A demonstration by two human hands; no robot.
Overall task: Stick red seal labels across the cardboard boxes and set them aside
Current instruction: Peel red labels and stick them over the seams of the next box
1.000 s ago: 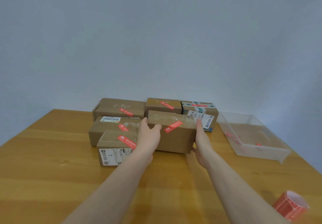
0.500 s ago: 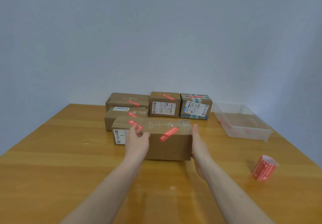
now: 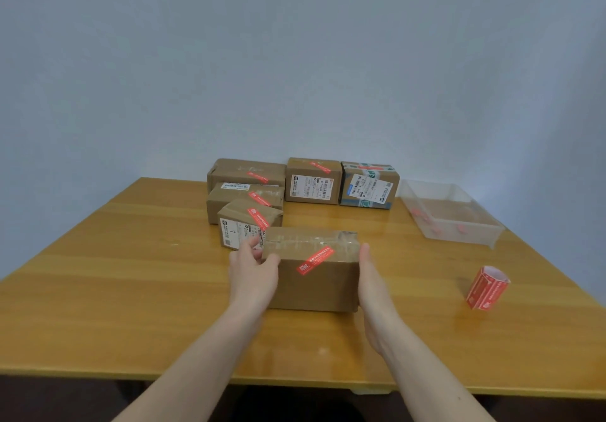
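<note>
The left hand's (image 3: 254, 272) fingers (image 3: 251, 245) curl round the box's (image 3: 314, 285) left end, thumb on its top edge; the right hand (image 3: 370, 282) lies flat and straight against the right end. The box sits mid-desk (image 3: 114, 274), brown, taped over, a red seal (image 3: 315, 260) already slanted across its front edge. Five sealed boxes (image 3: 313, 185) stand behind. Judging by that, only setting this one aside remains. A label roll (image 3: 487, 288) stands to the right.
</note>
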